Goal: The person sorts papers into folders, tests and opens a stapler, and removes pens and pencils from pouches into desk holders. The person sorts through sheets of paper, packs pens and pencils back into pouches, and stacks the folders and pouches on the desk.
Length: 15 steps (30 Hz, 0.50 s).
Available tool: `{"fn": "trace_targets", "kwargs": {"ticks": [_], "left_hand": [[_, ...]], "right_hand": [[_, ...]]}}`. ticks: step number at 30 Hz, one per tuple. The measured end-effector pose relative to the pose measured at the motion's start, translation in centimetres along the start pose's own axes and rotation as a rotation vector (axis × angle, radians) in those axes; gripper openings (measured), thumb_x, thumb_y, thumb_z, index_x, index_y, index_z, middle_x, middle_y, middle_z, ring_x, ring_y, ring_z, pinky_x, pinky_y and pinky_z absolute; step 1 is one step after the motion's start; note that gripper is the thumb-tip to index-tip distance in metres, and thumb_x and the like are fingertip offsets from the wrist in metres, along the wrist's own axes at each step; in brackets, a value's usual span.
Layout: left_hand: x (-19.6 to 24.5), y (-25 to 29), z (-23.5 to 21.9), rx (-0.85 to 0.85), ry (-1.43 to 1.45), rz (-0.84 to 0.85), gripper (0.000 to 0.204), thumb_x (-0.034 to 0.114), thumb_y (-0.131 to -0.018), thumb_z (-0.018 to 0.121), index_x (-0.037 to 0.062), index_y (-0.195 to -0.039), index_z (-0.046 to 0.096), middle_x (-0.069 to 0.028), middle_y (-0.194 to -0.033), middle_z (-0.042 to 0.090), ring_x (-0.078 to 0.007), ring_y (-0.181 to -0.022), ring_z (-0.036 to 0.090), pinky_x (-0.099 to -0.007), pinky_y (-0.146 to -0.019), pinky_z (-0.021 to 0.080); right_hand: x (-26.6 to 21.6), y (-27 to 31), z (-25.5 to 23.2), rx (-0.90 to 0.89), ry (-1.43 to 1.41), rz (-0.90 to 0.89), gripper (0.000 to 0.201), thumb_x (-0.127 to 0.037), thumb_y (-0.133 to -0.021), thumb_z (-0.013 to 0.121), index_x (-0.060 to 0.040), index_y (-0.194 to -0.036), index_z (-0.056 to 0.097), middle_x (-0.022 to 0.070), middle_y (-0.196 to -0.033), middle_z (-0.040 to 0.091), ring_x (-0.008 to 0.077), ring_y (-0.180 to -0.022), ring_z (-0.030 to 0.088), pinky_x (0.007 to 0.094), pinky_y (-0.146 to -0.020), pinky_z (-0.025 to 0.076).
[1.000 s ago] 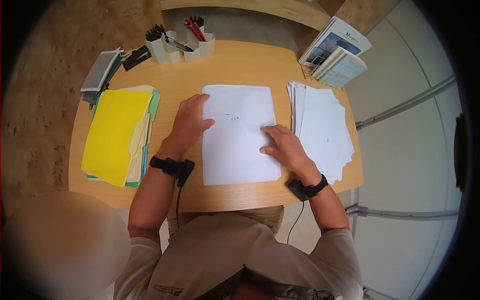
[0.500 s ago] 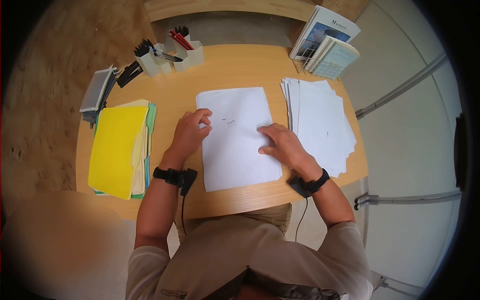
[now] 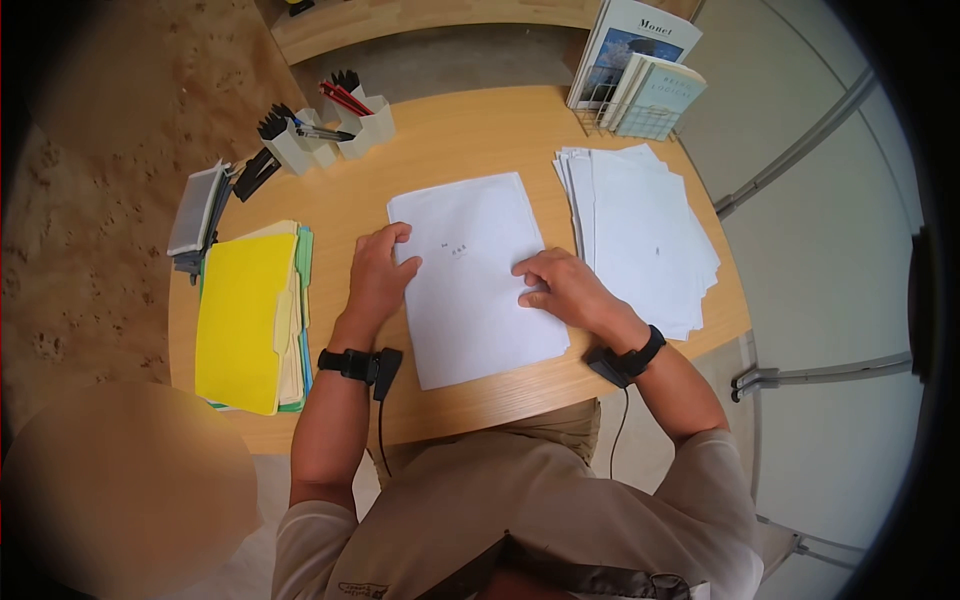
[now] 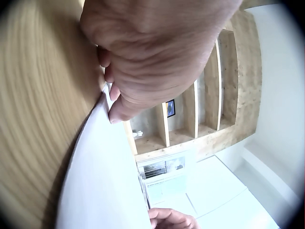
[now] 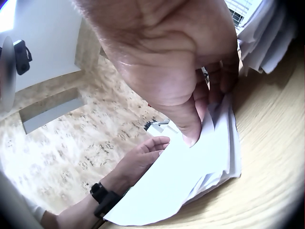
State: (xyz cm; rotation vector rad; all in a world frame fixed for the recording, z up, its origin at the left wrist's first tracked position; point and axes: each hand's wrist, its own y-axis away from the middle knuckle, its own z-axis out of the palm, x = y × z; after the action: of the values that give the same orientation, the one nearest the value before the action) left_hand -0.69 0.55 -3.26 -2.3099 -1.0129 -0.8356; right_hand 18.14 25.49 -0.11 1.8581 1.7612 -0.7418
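A stack of white paper (image 3: 470, 320) lies in front of me, with a few small dark marks on its top sheet. At its left edge, my left hand (image 3: 375, 278) pinches the sheets, thumb on top and fingers bent at the side; the left wrist view shows the thumb tip (image 4: 116, 114) on the paper. My right hand (image 3: 572, 290) grips the opposite edge, its thumb (image 5: 190, 133) pressed on the top sheet. Under that thumb the sheets fan apart a little at the near corner. The right fingertips are partly hidden behind the paper.
Left of the stack lies a pile of folders (image 3: 245, 325) with a yellow one on top. A loose, uneven pile of white sheets (image 3: 640, 235) lies on the right. Pen holders (image 3: 362, 128) stand at the back left, books (image 3: 660, 100) in a wire rack at the back right.
My left hand has slid nearer along the left edge, its spread fingers drawn in toward the thumb. The right hand stays at the right edge. The head view has turned slightly.
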Motion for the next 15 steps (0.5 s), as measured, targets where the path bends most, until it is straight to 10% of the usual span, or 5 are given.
{"fn": "trace_targets", "kwargs": {"ticks": [6, 15], "left_hand": [[-0.5, 0.2, 0.5, 0.045, -0.047, 0.064, 0.047, 0.011, -0.080, 0.077, 0.0064, -0.125, 0.063, -0.0147, -0.128, 0.063, -0.0357, -0.123, 0.050, -0.0420, -0.108, 0.042], [-0.9, 0.3, 0.7, 0.098, -0.026, 0.065, 0.047, 0.012, -0.079, 0.076, 0.0063, -0.124, 0.063, -0.0158, -0.135, 0.058, -0.0384, -0.127, 0.047, -0.0441, -0.112, 0.038]], "right_hand": [[-0.8, -3.2, -2.3, -0.243, 0.213, 0.030, 0.037, -0.023, -0.083, 0.080, -0.0026, -0.112, 0.069, 0.0159, -0.102, 0.071, 0.0368, -0.103, 0.066, 0.0445, -0.088, 0.053], [1.7, -11.6, -3.6, -0.017, 0.358, 0.250, 0.071, -0.032, -0.077, 0.085, -0.0056, -0.138, 0.060, 0.0236, -0.130, 0.061, 0.0390, -0.124, 0.059, 0.0416, -0.105, 0.049]]}}
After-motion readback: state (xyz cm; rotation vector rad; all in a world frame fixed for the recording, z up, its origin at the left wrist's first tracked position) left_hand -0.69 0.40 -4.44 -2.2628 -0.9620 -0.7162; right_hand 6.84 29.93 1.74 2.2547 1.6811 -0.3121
